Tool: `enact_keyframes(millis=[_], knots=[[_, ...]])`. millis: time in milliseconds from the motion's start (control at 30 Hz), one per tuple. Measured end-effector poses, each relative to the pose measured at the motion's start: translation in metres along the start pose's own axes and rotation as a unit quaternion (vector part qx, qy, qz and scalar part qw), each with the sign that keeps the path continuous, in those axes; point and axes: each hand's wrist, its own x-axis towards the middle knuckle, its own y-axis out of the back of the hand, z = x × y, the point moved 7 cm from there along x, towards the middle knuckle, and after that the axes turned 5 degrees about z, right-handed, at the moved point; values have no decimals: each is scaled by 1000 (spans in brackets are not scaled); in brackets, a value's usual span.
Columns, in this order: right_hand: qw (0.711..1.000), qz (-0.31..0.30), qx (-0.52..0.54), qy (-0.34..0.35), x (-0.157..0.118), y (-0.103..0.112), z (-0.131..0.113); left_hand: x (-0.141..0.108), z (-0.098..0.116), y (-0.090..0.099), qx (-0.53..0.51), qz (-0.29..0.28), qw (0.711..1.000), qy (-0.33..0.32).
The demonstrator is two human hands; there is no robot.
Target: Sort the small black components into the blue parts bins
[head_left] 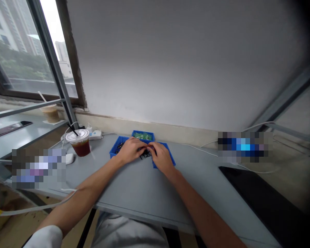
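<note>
My left hand (130, 150) and my right hand (161, 157) meet over the middle of a grey desk (142, 191). Their fingertips close around a small black part with thin legs (145, 155), mostly hidden by the fingers. A blue plastic tray of dark small parts (116, 148) lies under my left hand's side. Behind my hands, a second blue tray (142, 132) holds green pieces. My right hand rests over the rim of a third blue tray (168, 155).
Left of the trays stand a lidded cup of dark drink with a straw (79, 144), a white mouse (70, 158) and a white power strip (95, 135). A phone (10, 128) lies on a lower left shelf. A black flat panel (260, 203) occupies the desk's right.
</note>
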Motion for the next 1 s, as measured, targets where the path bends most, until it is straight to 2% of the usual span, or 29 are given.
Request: enact_keyframes(millis=[100, 333, 500, 733, 1000], knots=[[1000, 3, -2, 6, -1, -2, 3, -1, -1, 3, -18, 24, 1000, 2], [999, 30, 32, 25, -1, 5, -1, 2, 8, 12, -12, 35, 999, -18], [995, 74, 47, 40, 1, 14, -7, 3, 12, 11, 19, 13, 1000, -15], [990, 105, 62, 70, 2, 21, -14, 4, 16, 11, 62, -23, 998, -14], [988, 95, 65, 98, 2, 19, -18, 4, 15, 12, 62, -18, 998, 21]])
